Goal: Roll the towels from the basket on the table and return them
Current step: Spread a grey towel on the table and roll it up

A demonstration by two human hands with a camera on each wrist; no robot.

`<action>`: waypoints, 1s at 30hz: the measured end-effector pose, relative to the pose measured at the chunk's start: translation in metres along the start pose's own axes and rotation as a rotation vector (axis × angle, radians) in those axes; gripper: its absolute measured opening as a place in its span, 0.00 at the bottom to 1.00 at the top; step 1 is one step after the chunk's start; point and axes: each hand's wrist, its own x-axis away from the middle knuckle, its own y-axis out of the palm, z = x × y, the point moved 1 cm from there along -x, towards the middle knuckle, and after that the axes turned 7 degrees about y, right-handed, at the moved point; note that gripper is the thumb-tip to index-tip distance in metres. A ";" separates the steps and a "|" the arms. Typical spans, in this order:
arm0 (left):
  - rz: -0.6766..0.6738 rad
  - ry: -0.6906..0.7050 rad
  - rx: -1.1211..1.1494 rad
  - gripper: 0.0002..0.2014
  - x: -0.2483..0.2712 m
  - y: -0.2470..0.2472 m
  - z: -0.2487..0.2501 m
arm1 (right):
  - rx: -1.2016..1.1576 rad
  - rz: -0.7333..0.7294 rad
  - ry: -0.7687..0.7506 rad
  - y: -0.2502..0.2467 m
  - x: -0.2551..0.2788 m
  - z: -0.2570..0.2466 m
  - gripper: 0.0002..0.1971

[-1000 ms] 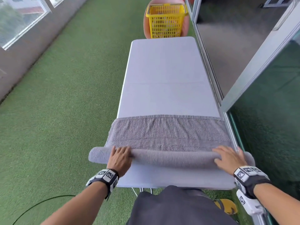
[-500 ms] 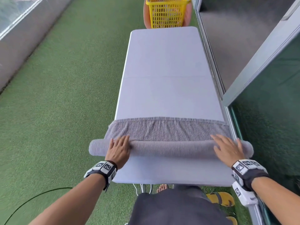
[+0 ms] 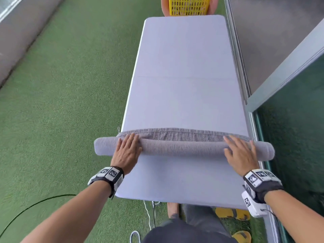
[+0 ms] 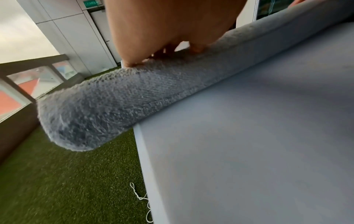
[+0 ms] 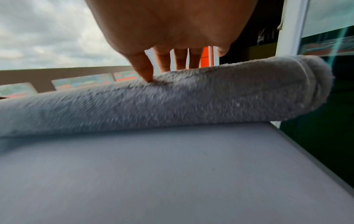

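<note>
A grey towel (image 3: pixel 182 147) lies across the near part of the white table (image 3: pixel 184 67), rolled into a long tube whose ends overhang both table edges. Only a narrow flat strip of it shows beyond the roll. My left hand (image 3: pixel 127 148) presses on top of the roll near its left end with straight fingers. My right hand (image 3: pixel 239 151) presses flat on the roll near its right end. The left wrist view shows the roll's fuzzy left end (image 4: pixel 80 121) past the table edge; the right wrist view shows its right end (image 5: pixel 298 89) under my fingers (image 5: pixel 145 71). The yellow basket (image 3: pixel 189 6) stands beyond the table's far end.
Green artificial turf (image 3: pixel 61 102) lies left of the table, with a black cable (image 3: pixel 31 207) on it. A glass panel and metal frame (image 3: pixel 280 72) run close along the table's right side. Yellow sandals (image 3: pixel 233 213) and a thin white cord (image 3: pixel 149 213) lie under the near edge.
Both hands have pushed the roll away from me along the table. The roll has grown thicker, and the flat strip of towel beyond it has shrunk to a narrow band.
</note>
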 end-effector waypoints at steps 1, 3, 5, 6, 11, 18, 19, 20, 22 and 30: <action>-0.020 0.030 -0.020 0.34 0.002 0.003 0.000 | -0.009 -0.025 -0.032 0.004 0.002 0.000 0.29; -0.075 0.079 -0.069 0.37 0.006 0.008 0.002 | 0.030 -0.126 -0.080 0.016 0.010 0.002 0.36; -0.063 0.080 -0.070 0.31 -0.001 0.006 0.001 | 0.040 -0.180 -0.061 0.016 0.004 0.004 0.35; -0.028 0.083 -0.075 0.27 -0.008 0.002 -0.001 | 0.050 -0.187 -0.046 0.012 -0.006 0.005 0.33; 0.003 0.027 0.011 0.29 -0.055 -0.022 -0.014 | 0.018 -0.174 0.007 -0.014 -0.069 -0.004 0.27; -0.115 -0.040 -0.064 0.30 -0.071 -0.019 -0.038 | 0.151 -0.298 -0.051 -0.010 -0.088 0.018 0.37; -0.091 -0.058 -0.066 0.27 -0.070 -0.019 -0.032 | 0.151 -0.270 -0.039 -0.008 -0.086 0.017 0.36; -0.073 -0.099 -0.060 0.25 -0.069 -0.020 -0.022 | 0.134 -0.248 -0.012 -0.008 -0.083 0.012 0.35; -0.087 -0.240 -0.025 0.20 -0.063 -0.021 0.008 | 0.080 -0.257 0.084 -0.007 -0.074 -0.006 0.31; -0.292 -0.488 0.417 0.20 -0.036 -0.004 0.140 | -0.244 -0.459 0.296 0.014 0.007 -0.099 0.33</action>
